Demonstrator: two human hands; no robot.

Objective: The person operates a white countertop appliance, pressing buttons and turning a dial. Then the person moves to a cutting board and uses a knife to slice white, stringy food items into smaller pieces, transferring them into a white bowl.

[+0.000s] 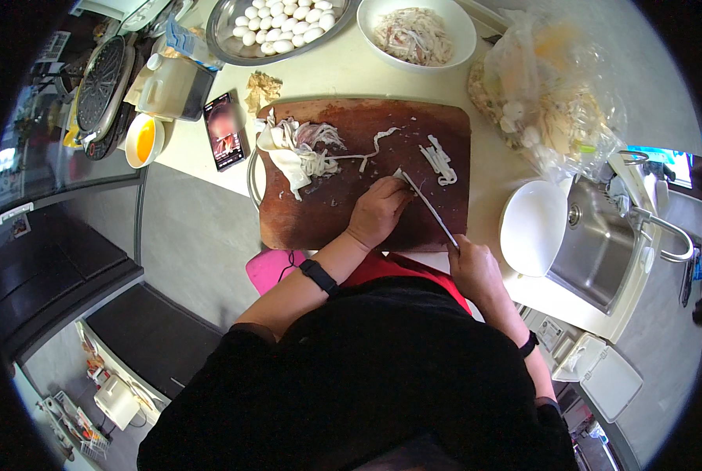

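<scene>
My right hand (477, 268) grips a kitchen knife (430, 205), its blade slanting up and left over the wooden cutting board (309, 226). Beside the blade's tip, my left hand (379, 212) has its fingers curled down on a small pale piece of meat (399, 173), mostly hidden under them. Further left on the board lies a heap of pale, soft meat (292, 156), perhaps tripe or squid, partly in strands. One long strip (379, 144) trails from it to the right. Several cut strips (439, 160) lie together right of the blade.
Beyond the board are a metal basin of white eggs (224, 50) and a white bowl of shredded meat (424, 35). Left are a phone (224, 132), a bowl of yellow liquid (145, 141) and a plastic jug (165, 88). Right are plastic bags (554, 100), a white bowl (533, 229) and a sink (598, 253).
</scene>
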